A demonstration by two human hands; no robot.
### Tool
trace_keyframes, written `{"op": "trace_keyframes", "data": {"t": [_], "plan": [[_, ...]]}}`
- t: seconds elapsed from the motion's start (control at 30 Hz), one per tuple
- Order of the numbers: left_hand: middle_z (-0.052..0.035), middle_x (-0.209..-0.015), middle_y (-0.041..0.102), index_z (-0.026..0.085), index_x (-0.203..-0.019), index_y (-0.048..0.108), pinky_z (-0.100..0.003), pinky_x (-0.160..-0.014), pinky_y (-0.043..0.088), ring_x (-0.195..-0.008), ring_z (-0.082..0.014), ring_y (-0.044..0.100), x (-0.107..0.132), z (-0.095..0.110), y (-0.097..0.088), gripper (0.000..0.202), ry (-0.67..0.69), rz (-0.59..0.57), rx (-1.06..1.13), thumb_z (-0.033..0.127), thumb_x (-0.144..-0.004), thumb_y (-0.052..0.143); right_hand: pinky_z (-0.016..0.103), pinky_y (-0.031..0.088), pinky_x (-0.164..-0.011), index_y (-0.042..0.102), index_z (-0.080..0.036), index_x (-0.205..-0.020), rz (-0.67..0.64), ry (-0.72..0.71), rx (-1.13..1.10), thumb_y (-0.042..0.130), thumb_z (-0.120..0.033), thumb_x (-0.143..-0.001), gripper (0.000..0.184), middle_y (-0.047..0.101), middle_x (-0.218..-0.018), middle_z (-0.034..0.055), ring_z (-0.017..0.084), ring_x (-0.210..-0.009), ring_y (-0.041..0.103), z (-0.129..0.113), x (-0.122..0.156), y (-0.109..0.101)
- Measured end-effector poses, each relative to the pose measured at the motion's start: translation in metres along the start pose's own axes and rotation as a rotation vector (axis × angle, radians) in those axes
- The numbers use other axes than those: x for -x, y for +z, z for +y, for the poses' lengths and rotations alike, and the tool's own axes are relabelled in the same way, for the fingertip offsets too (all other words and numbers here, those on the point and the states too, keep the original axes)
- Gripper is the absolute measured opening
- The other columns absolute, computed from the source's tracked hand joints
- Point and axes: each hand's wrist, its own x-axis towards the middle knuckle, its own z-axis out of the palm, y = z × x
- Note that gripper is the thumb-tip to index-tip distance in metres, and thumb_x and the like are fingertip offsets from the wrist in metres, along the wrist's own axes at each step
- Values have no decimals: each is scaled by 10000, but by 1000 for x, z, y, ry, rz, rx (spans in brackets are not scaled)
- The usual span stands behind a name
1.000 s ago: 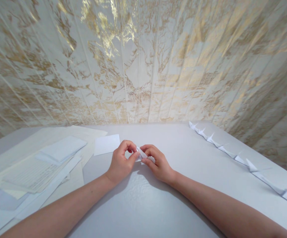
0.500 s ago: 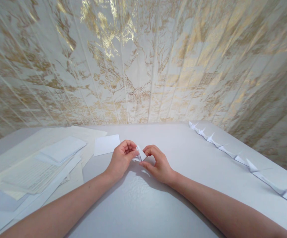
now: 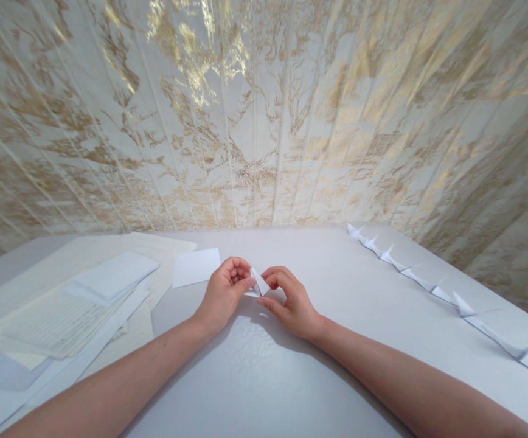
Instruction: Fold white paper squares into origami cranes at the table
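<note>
A small folded white paper [image 3: 258, 285] with a pointed tip is held just above the table, between my two hands. My left hand [image 3: 224, 291] pinches its left side between thumb and fingers. From the other side, my right hand [image 3: 290, 302] grips the paper's right edge, thumb low and forefinger above. Part of the paper is hidden behind the left fingers. A flat white sheet [image 3: 195, 267] lies on the table just beyond my left hand.
Along the right side of the white table [image 3: 246, 389] runs a row of several folded paper cranes [image 3: 410, 274]. At the left lie overlapping papers [image 3: 63, 322], some with writing, under a folded white stack [image 3: 115, 275]. A gold-patterned wall [image 3: 255, 121] rises behind the table.
Almost nothing differs. The right fingers have shifted very slightly on the folded paper, and both hands keep their hold on it.
</note>
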Motion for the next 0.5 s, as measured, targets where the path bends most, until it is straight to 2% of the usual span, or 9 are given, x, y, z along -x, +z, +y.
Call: {"op": "trace_keyframes", "data": {"t": [0.27,0.5], "plan": [[68,-602,487,175,-715,489,-183,-544,369,-562,-72,453,-2,-2,-5,134,87,-78,-99,134,-651,599,326,454,-761,478,-196,-784,0,9,-3,594,-207,-770,117,550,-921,75,184,-883,531,1,0,0],[53,-626,480,181,-703,471,-205,-546,383,-576,-93,468,-3,-2,-10,85,176,-170,-283,155,-701,552,280,473,-676,522,-186,-757,-15,76,-36,563,-178,-780,48,544,-948,81,171,-859,545,2,1,1]]}}
